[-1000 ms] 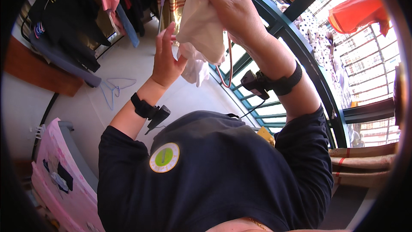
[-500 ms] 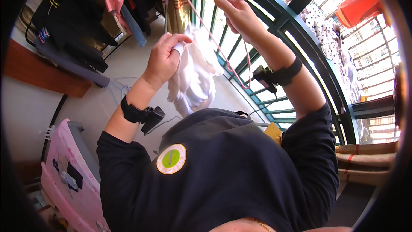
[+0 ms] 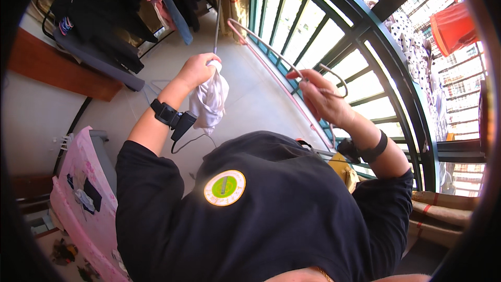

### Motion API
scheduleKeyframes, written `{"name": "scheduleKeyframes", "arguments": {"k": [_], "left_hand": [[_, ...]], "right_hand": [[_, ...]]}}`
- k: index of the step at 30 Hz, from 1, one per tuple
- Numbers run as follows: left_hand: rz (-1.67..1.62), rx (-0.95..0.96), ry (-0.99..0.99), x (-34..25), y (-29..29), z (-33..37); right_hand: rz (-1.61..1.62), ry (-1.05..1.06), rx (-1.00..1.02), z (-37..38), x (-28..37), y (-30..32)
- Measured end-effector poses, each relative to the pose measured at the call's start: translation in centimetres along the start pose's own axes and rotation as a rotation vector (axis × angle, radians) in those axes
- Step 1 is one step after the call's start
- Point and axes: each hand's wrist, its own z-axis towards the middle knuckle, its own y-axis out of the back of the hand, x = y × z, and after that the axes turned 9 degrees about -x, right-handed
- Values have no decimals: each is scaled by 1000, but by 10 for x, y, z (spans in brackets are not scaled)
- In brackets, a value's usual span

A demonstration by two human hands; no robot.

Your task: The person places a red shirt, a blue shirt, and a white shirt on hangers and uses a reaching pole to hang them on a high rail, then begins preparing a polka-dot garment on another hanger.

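My left hand (image 3: 200, 70) is closed on a bunched white garment (image 3: 210, 103), which hangs below the fingers over the floor. A thin grey pole (image 3: 218, 15) runs up from that hand; whether the fingers also grip it I cannot tell. On the right, my right hand (image 3: 326, 99) pinches a pink hanger (image 3: 269, 47) close to its hook. The hanger is bare and tilted, one corner pointing away toward the curtain, and it is apart from the garment.
Green window bars (image 3: 365, 36) curve along the right side, with a red garment (image 3: 453, 28) hanging beyond. Dark clothes (image 3: 99, 15) hang at the far left. A pink-covered ironing board (image 3: 78, 177) stands at the near left. Another pale hanger (image 3: 151, 91) is behind my left arm.
The white garment and the hanger have come apart. My right hand moved right and nearer with the hanger, while my left hand with the garment shifted slightly nearer.
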Motion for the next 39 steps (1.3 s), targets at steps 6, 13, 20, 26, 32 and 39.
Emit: {"name": "scheduleKeyframes", "arguments": {"k": [6,13,20,26,32,39], "left_hand": [[93,-244,208,16,-1,32],[44,-487,146,23,6,57],[155,-454,-23,-32,6,63],[269,-436,-236,-66,-7,54],[-31,-151,-510,-122,-3,32],[431,-446,-987,-165,81,10]], "right_hand": [[36,3,140,-1,-7,-14],[81,18,136,16,-7,-26],[111,13,93,32,-15,-32],[-12,154,-50,69,-24,-44],[27,278,-117,94,-31,-48],[134,391,-157,64,-2,-21]]}}
